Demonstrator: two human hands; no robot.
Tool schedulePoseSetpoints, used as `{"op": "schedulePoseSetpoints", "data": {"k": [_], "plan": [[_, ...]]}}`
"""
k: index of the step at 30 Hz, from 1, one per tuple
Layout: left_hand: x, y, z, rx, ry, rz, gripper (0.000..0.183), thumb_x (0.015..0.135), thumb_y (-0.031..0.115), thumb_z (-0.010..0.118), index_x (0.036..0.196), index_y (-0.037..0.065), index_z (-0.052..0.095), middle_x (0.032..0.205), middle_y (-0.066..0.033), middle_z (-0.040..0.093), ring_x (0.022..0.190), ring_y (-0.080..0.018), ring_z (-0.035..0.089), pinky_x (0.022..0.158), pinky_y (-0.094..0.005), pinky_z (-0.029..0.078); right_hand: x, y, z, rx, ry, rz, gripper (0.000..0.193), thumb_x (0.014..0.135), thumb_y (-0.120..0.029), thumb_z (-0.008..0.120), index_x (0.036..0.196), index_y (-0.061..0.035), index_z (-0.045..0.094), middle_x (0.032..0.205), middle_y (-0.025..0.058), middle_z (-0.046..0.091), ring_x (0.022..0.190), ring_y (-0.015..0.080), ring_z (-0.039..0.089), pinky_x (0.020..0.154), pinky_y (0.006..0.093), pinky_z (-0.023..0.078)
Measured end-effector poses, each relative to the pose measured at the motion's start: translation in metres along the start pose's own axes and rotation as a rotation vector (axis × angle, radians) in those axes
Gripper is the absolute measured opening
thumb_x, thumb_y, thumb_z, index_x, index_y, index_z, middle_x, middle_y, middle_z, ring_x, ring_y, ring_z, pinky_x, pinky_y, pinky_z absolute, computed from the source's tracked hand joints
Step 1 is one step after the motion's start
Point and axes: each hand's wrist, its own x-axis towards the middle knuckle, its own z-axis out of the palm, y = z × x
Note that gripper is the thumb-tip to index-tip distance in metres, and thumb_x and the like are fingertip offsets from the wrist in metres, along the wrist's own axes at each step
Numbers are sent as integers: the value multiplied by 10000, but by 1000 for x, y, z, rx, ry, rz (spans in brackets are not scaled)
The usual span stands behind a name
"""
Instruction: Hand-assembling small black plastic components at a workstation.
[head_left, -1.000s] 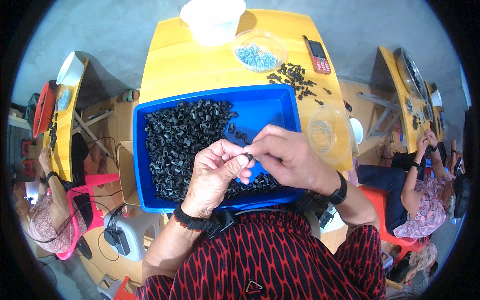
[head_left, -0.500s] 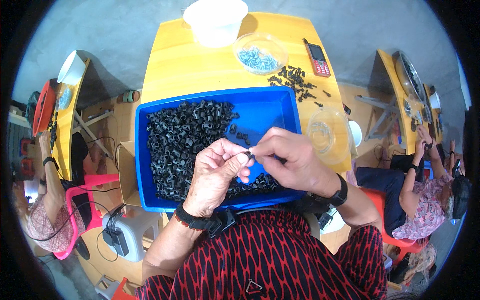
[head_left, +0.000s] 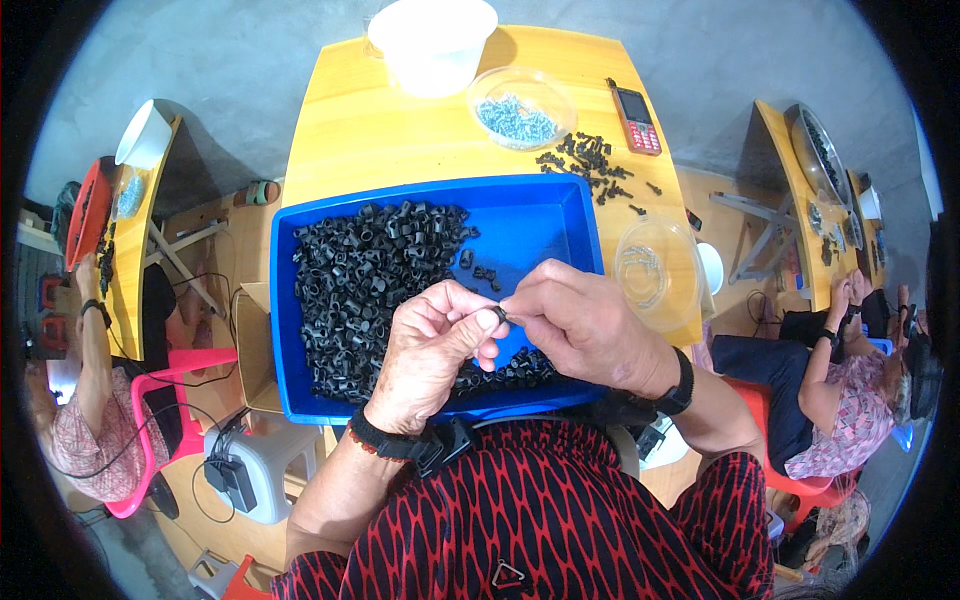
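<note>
Both my hands meet above the near part of a blue tray [head_left: 520, 195]. Between thumb and fingers, my left hand [head_left: 430, 345] pinches a small black plastic part [head_left: 499, 314]. The fingertips of my right hand [head_left: 580, 315] close on the same part from the other side; they hide much of it. A heap of similar black plastic parts [head_left: 375, 285] fills the tray's left side and runs along its near edge. A few loose black pieces [head_left: 484, 273] lie on the tray floor just beyond my fingers.
On the yellow table [head_left: 370, 130] stand a white tub [head_left: 435, 50], a clear bowl of small silvery screws [head_left: 515, 118], and a clear dish [head_left: 655, 270]. Black screw-like pieces [head_left: 590, 160] lie scattered beside a red phone [head_left: 636, 118]. Co-workers sit at tables left and right.
My hands stay nearly still, with the right hand's fingers shifting slightly around the black part. The co-worker at the right has lowered their hands a little.
</note>
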Motion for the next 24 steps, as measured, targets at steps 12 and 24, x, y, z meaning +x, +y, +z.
{"op": "schedulePoseSetpoints", "data": {"k": [12,24], "plan": [[1,1,-6,-101,-41,-71,134,947,155,686,959,44,612,844,-68,693,628,-83,620,562,-219,536,-6,-3,6,-47,17,-58,238,778,89,677,994,-3,645,875,120,639,776,277,669,650,345,537],[0,2,-3,-105,-48,-20,141,941,131,676,1008,8,664,894,-140,722,659,-150,692,587,-285,599,-7,5,2,388,29,255,120,825,53,684,919,-18,662,835,97,665,737,226,673,628,293,522]]}}
